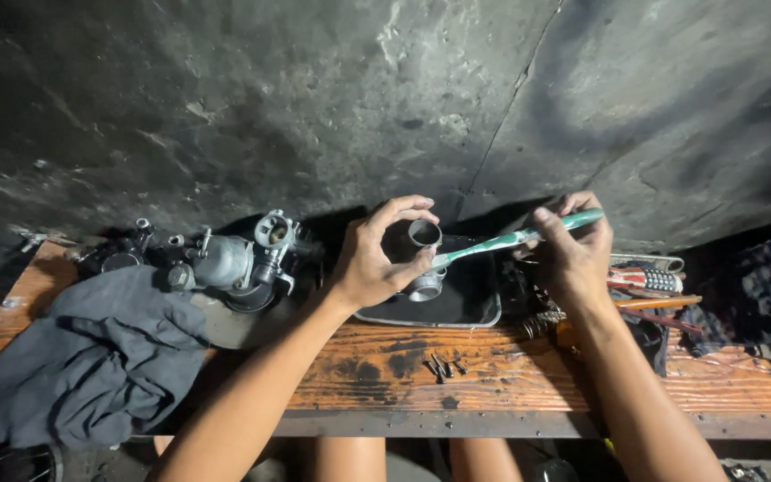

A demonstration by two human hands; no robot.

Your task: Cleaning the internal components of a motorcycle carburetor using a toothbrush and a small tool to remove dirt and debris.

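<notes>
Scrubbing looks midway, judging by the grime. The left hand [369,263] pinches a small metal cylinder [423,259] between thumb and curled fingers, above the dark tray [470,308] on the wooden bench [528,375]. The right hand [573,254] closes around a green toothbrush [515,237], bristles against the cylinder. A carburetor body [243,259], grey rag [91,357] and loose screws [443,364] lie nearby, apparently unassembled.
</notes>
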